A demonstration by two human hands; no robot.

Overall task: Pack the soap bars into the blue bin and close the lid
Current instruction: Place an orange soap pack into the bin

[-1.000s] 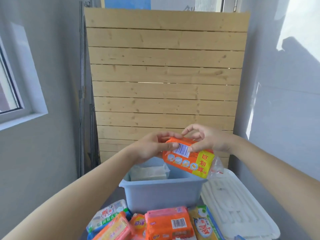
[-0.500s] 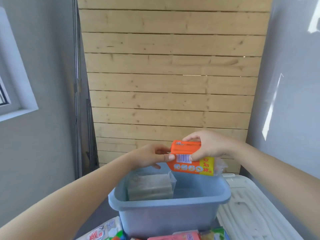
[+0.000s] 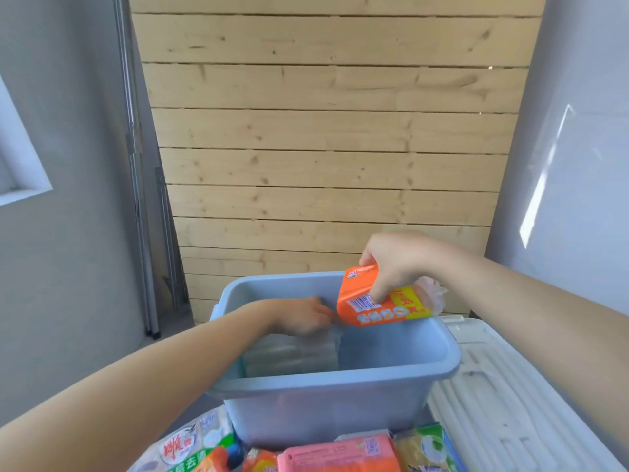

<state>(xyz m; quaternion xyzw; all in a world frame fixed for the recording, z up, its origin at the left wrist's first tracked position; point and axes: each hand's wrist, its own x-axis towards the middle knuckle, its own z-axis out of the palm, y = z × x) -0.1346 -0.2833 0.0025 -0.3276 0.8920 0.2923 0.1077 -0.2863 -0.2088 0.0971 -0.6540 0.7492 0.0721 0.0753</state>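
The right hand (image 3: 394,264) grips an orange soap pack (image 3: 377,301) from above, tilted over the far right of the open blue bin (image 3: 323,400). The left hand (image 3: 303,316) reaches inside, fingers on a clear-wrapped pack (image 3: 292,352) at the bin's left (whether they pinch it, I cannot tell). More soap packs (image 3: 337,454) lie near; the white lid (image 3: 510,403) lies right.

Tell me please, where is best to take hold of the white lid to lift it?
Probably by the white lid's long left edge beside the blue bin, coming from above. It lies flat right of the bin; its right side runs out of view.
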